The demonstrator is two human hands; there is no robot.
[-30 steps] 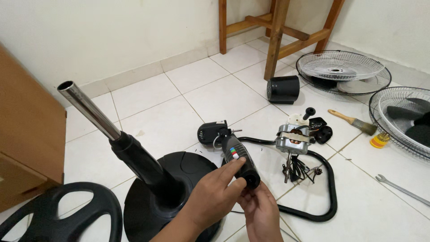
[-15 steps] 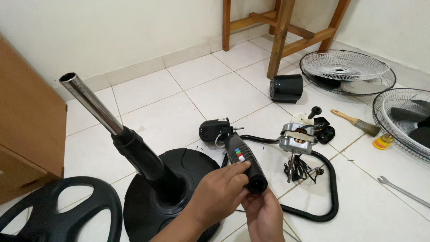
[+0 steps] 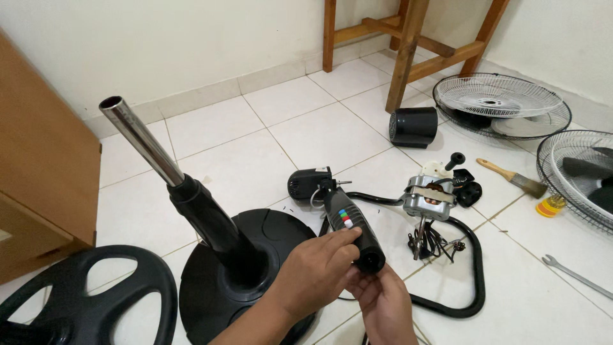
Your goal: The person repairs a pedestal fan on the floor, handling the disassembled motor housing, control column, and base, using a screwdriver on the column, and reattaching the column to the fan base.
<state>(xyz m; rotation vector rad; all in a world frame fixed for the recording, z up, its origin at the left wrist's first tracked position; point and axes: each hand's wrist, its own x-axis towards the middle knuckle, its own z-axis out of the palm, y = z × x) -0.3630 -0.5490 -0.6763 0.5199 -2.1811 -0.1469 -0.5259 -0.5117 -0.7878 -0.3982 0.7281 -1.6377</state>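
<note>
My left hand (image 3: 314, 271) and my right hand (image 3: 382, 306) both grip the lower end of a black fan neck piece (image 3: 350, 225) with coloured buttons on it. The piece points away from me toward a small black housing (image 3: 308, 183). Left of my hands stands the round black fan base (image 3: 255, 255) with its black sleeve and a shiny metal pole (image 3: 142, 140) leaning to the upper left. A bare fan motor (image 3: 429, 197) with a bundle of wires lies on the tiles to the right, linked by a black cable (image 3: 474, 268).
Two wire fan guards (image 3: 501, 102) (image 3: 575, 172) lie at the right, with a paintbrush (image 3: 511, 177), a small yellow bottle (image 3: 550, 206), a spanner (image 3: 575, 275) and a black motor cover (image 3: 413, 126) nearby. Wooden stool legs (image 3: 408, 51) stand behind; a wooden cabinet (image 3: 38, 179) and black spoked ring (image 3: 76, 300) are at left.
The view has shifted slightly. My hands have stayed closed on the neck piece and have turned it a little; everything on the floor is where it was.
</note>
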